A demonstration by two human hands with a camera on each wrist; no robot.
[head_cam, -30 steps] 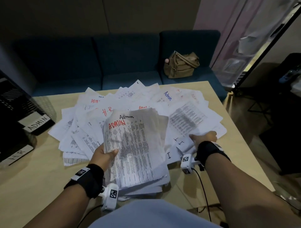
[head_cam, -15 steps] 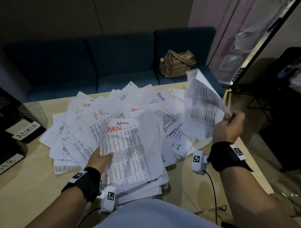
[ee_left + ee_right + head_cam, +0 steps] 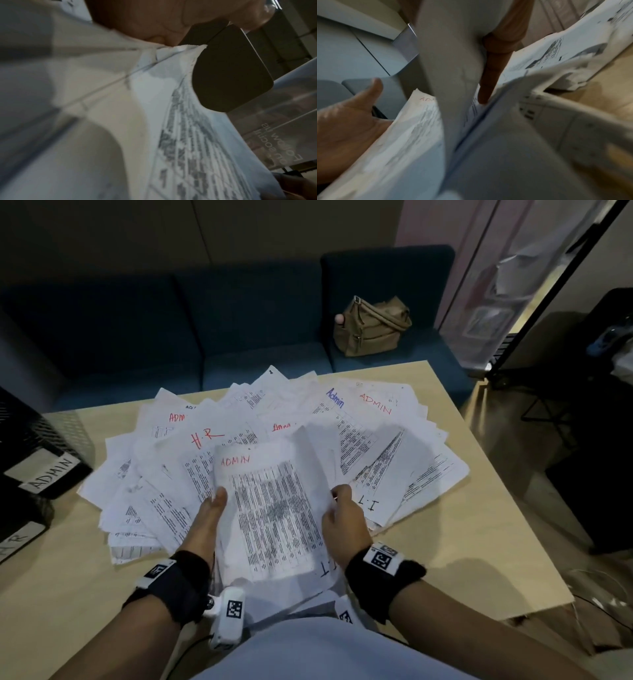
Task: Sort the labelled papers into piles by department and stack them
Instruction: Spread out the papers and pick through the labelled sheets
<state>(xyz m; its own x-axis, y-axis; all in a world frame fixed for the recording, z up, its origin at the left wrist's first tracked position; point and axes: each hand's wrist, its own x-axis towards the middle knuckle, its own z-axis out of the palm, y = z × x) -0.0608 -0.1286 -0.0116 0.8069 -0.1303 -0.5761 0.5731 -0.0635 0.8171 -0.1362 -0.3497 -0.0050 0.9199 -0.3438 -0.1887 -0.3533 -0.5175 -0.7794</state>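
Observation:
My left hand (image 3: 209, 518) grips a stack of printed papers (image 3: 274, 518) just above the near table edge, thumb on top. The top sheet (image 3: 236, 462) is marked ADMIN in red. My right hand (image 3: 342, 518) pinches that sheet's right edge, with a finger (image 3: 489, 75) behind the curled paper (image 3: 450, 54). The left wrist view shows the palm (image 3: 154, 20) against blurred printed pages (image 3: 188, 135). Behind the stack, several loose sheets (image 3: 376, 446) lie fanned out, marked H.R (image 3: 205, 438), Admin (image 3: 335, 398) and I.T (image 3: 368, 505).
Two black trays stand at the left table edge, labelled ADMIN (image 3: 44, 470) and HR (image 3: 17, 539). The wooden table (image 3: 445, 542) shows bare wood to the right and front left. A brown bag (image 3: 371, 326) sits on the dark blue sofa (image 3: 239, 320) behind.
My right hand picked a sheet from the right of the spread, lifted it, and brought it onto the stack in my left hand. The left hand kept its hold.

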